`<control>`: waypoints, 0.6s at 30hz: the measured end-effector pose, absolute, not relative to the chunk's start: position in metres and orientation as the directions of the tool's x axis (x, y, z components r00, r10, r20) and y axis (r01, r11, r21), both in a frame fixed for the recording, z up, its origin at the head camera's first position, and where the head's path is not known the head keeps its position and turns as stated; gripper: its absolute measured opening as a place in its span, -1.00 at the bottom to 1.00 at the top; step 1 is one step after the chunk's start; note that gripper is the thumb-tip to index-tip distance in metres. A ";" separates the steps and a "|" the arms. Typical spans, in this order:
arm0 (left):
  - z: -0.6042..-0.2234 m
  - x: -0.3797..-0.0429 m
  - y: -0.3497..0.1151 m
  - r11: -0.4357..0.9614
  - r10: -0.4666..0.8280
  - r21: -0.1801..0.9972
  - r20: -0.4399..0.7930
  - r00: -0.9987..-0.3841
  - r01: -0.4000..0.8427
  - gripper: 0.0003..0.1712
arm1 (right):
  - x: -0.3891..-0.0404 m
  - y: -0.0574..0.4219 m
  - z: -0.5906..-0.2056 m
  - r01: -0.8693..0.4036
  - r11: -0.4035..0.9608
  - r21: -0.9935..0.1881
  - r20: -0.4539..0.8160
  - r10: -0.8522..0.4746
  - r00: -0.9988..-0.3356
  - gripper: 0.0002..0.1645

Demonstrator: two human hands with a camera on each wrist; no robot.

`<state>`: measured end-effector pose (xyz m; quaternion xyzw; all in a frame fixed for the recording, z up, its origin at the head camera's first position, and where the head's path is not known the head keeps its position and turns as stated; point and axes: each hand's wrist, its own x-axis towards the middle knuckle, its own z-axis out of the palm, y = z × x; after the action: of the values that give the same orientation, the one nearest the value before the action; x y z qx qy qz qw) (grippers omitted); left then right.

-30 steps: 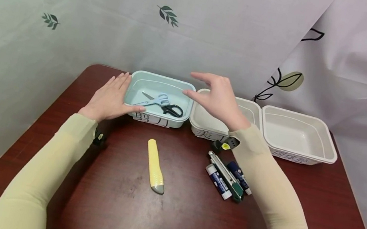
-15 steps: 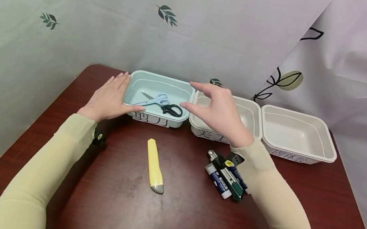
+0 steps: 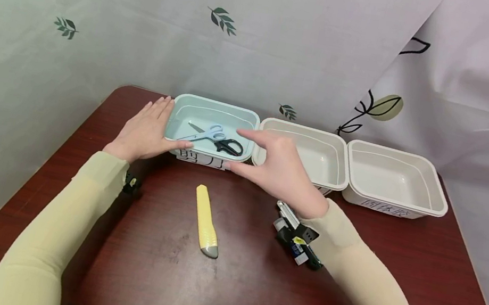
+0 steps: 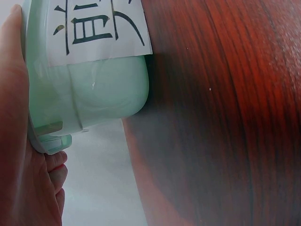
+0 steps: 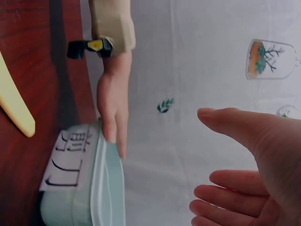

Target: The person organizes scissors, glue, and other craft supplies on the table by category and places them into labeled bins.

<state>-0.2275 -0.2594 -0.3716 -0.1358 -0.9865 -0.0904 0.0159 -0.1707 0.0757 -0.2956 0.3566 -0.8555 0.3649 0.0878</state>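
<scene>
A light blue bin (image 3: 202,152) with a paper label stands at the back left of the table, holding light blue scissors (image 3: 213,134) and black-handled scissors (image 3: 232,146). My left hand (image 3: 144,127) rests against its left end, fingers straight along the side and thumb on the front rim; the left wrist view shows the hand touching the rim. My right hand (image 3: 278,166) is in the air before the bin's right front corner, thumb and fingers spread apart with nothing between them. A yellow box cutter (image 3: 206,221) lies on the table nearer me.
Two whitish bins, a middle one (image 3: 322,154) and a right one (image 3: 397,178), stand in a row beside the blue bin. Below my right wrist lie a box cutter (image 3: 286,213) and a glue stick (image 3: 301,257), partly covered. A patterned curtain (image 3: 149,23) hangs behind the table.
My right hand has come down and toward me from above the middle bin and the blue bin's right end, uncovering more of the middle bin. The left hand stays where it was.
</scene>
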 end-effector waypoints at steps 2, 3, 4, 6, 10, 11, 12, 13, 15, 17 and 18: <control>-0.372 -0.228 -0.259 0.947 0.264 0.173 0.057 -0.963 0.270 0.44 | -0.167 0.074 -0.297 -0.677 0.467 -0.569 0.406 -0.557 -0.725 -0.23; -0.373 -0.228 -0.259 0.948 0.263 0.173 0.057 -0.963 0.269 0.45 | -0.165 0.072 -0.298 -0.680 0.463 -0.569 0.403 -0.563 -0.721 -0.22; -0.373 -0.228 -0.259 0.948 0.261 0.172 0.057 -0.964 0.267 0.45 | -0.163 0.071 -0.299 -0.681 0.457 -0.572 0.400 -0.569 -0.718 -0.21; -0.373 -0.229 -0.259 0.948 0.261 0.174 0.056 -0.964 0.267 0.45 | -0.159 0.069 -0.302 -0.685 0.449 -0.574 0.393 -0.583 -0.711 -0.21; -0.374 -0.229 -0.259 0.947 0.259 0.180 0.058 -0.964 0.265 0.45 | -0.152 0.064 -0.309 -0.689 0.453 -0.566 0.365 -0.612 -0.702 -0.18; -0.374 -0.229 -0.259 0.947 0.259 0.181 0.058 -0.964 0.266 0.45 | -0.150 0.062 -0.311 -0.686 0.457 -0.566 0.353 -0.618 -0.702 -0.17; -0.374 -0.229 -0.259 0.947 0.259 0.183 0.058 -0.964 0.265 0.45 | -0.148 0.061 -0.313 -0.685 0.458 -0.567 0.342 -0.626 -0.701 -0.17; -0.374 -0.229 -0.259 0.947 0.259 0.184 0.058 -0.964 0.265 0.45 | -0.146 0.059 -0.315 -0.686 0.462 -0.562 0.332 -0.633 -0.699 -0.17; -0.374 -0.229 -0.260 0.946 0.259 0.185 0.058 -0.964 0.265 0.45 | -0.143 0.057 -0.321 -0.690 0.472 -0.549 0.310 -0.651 -0.693 -0.18; -0.374 -0.229 -0.261 0.947 0.259 0.183 0.058 -0.964 0.265 0.45 | -0.139 0.054 -0.328 -0.701 0.482 -0.526 0.297 -0.668 -0.682 -0.18; -0.375 -0.229 -0.261 0.947 0.258 0.183 0.059 -0.964 0.265 0.45 | -0.137 0.052 -0.332 -0.706 0.486 -0.515 0.288 -0.678 -0.676 -0.18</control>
<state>-0.2292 -0.2607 -0.3746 -0.1326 -0.9864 -0.0951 0.0169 -0.1370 0.0525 -0.3317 0.4016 -0.8616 0.3096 0.0227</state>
